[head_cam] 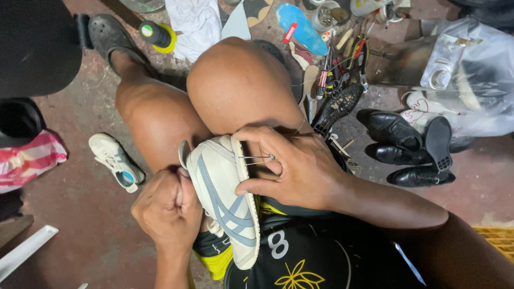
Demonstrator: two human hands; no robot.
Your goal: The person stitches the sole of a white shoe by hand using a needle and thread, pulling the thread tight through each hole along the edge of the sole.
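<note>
Worn reddish concrete floor (pixel 85 123), cluttered with black shoes (pixel 407 152) and tools (pixel 342 69)

Two white sneakers (pixel 227 198) (pixel 115 160), perhaps four black dress shoes (pixel 391 128), one blue insole (pixel 301 28).

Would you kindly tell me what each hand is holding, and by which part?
The right hand grips the white sneaker at its sole edge and pinches a needle. The left hand is a closed fist against the sneaker's upper side; what it grips is hidden.
</note>
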